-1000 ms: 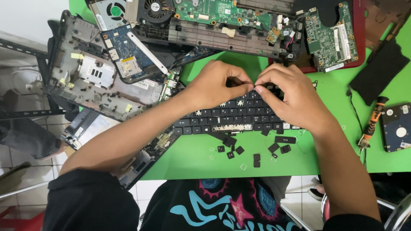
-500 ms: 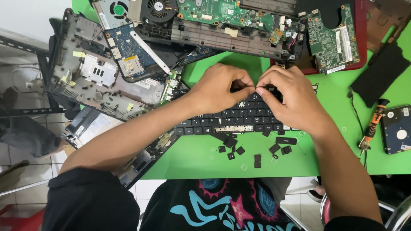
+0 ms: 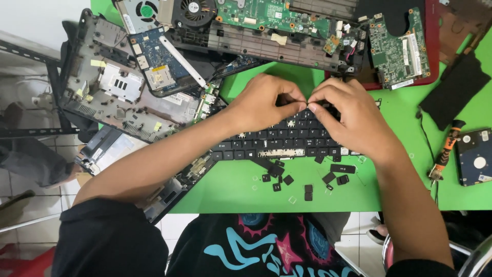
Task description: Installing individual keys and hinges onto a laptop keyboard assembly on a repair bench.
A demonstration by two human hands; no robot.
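Observation:
A black laptop keyboard [image 3: 287, 139] lies on the green table [image 3: 230, 190]. My left hand [image 3: 264, 105] and my right hand [image 3: 348, 120] rest on its upper part, fingertips pinched together over the top rows, where they meet. What the fingertips grip is hidden; it looks like a small key piece. Several loose black keycaps [image 3: 307, 182] lie scattered just below the keyboard, with small clear plastic bits among them.
Disassembled laptop parts crowd the back and left: a grey chassis [image 3: 118, 87], circuit boards [image 3: 400, 48], a cooling fan [image 3: 192, 10]. A hard drive [image 3: 474, 156], an orange-handled tool [image 3: 446, 149] and a black pad [image 3: 456, 90] lie on the right.
Both hands have stayed pinched together over the keyboard's top rows, with only slight finger shifts. The view has moved a little.

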